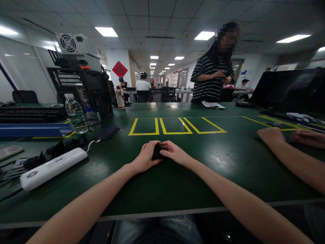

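Observation:
A small black object (156,151) rests at the green table's surface between my two hands, and its kind is too dark and covered to make out. My left hand (148,155) curls around its left side, fingers over the top. From the right, my right hand (173,152) grips it with thumb and fingertips. Both hands are low over the table (165,189), in front of the yellow tape outlines (176,133).
At left lie a white power strip (54,168), black cables (59,148), bottles (76,114) and a computer case (92,90). A neighbour's hands (272,136) work at right near a dark monitor (294,90). Another person (212,74) stands across the table near papers (213,105).

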`<state>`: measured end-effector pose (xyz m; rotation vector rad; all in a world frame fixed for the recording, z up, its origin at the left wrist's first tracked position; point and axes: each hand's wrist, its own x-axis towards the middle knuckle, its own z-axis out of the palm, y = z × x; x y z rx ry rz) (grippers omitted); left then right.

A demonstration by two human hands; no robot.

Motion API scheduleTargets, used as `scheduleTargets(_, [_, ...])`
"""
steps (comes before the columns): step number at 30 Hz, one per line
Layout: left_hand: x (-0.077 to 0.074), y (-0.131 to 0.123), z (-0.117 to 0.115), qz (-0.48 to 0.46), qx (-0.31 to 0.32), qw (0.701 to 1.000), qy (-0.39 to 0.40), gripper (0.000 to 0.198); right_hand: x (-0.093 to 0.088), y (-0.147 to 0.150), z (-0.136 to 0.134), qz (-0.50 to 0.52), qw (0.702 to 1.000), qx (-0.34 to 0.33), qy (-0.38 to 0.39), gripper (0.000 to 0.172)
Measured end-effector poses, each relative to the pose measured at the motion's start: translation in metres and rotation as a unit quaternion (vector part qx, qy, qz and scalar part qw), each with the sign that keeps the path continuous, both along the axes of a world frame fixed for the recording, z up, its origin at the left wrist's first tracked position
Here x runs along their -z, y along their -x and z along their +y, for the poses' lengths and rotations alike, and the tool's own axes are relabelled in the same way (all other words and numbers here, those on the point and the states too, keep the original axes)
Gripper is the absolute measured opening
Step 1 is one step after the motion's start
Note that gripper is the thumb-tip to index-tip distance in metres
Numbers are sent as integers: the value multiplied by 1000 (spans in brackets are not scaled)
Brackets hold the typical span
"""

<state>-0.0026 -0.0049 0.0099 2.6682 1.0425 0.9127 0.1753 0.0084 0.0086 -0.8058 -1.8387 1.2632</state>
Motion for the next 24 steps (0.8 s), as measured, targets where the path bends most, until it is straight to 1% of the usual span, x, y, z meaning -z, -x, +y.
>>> scheduleTargets(4, [-2, 1, -2, 1, 0, 1000, -2, 57, 0, -2, 0, 7, 999, -35, 14, 38])
scheduleTargets(8, [-5, 2, -5, 11, 4, 1000, 2, 55, -2, -4, -2, 16, 998, -52, 17, 45])
scheduleTargets(9, [-5, 2, -5, 11, 3, 1000, 3, 55, -3, -4, -3, 15, 998, -50, 17, 44])
scheduleTargets(12, [-7, 2, -6, 11, 3, 1000, 7, 55, -5, -3, -4, 4, 1000, -25, 9, 31])
scheduleTargets(14, [-7, 1, -6, 8, 4, 1000, 7, 55, -6, -2, -5, -4, 1000, -10, 3, 25])
scheduleTargets(17, [-8, 1, -7, 7, 5, 1000, 9, 55, -6, -2, -4, -7, 1000, -5, 2, 27])
scheduleTargets(21, [-7, 2, -7, 8, 3, 1000, 10, 56, -4, -2, -1, -9, 1000, 2, 21, 32])
scheduleTargets(24, [-4, 1, -4, 4, 2, 1000, 1, 56, -4, -2, 0, 2, 1000, -15, 15, 30])
